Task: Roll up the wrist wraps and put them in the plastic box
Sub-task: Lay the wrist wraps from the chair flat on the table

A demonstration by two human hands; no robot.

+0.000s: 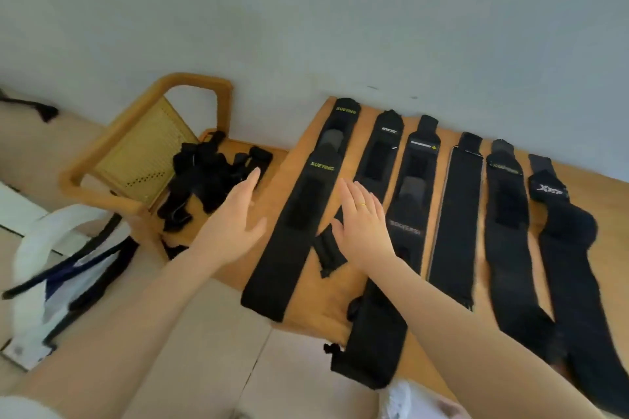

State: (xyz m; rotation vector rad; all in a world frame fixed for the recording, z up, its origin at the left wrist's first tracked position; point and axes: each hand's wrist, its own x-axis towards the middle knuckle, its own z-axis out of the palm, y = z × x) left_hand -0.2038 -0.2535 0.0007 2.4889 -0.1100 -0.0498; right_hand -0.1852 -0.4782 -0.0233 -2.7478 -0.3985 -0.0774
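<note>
Several black wrist wraps lie flat side by side on a wooden table (340, 313). The leftmost front wrap (289, 235) reads XUEYING in yellow-green. Another XUEYING wrap (343, 122) lies behind it. My left hand (238, 221) hovers with straight fingers just left of the front wrap, holding nothing. My right hand (360, 221) hovers with flat fingers over the gap between that wrap and the neighbouring wrap (405, 214); a ring is on one finger. A small black strap end (328, 252) lies under my right wrist. No plastic box is visible.
A wooden chair (143, 146) with a woven back stands left of the table, with a pile of black wraps (211, 177) on its seat. A white bag (51, 265) with dark straps sits on the tiled floor at the left. A pale wall runs behind.
</note>
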